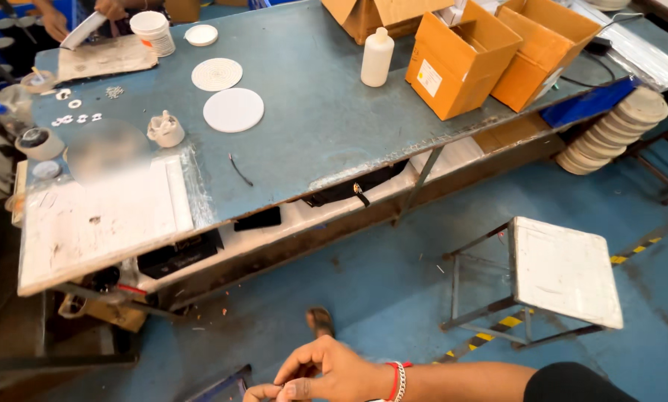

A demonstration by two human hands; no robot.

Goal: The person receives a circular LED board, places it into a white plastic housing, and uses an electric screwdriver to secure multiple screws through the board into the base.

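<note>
A person's right hand — red thread and a metal bracelet at the wrist — hovers low at the near edge above the blue floor, fingers curled and pinched on something too small to make out. Another fingertip, apparently the left hand, meets it. Beyond stand a workbench with white discs and a stool at right.

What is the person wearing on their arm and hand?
One hand shows at the bottom of the head view. It is bare, with no glove. On its wrist sit a silver chain bracelet and a red thread band. Higher up the arm is a black sleeve.
</note>
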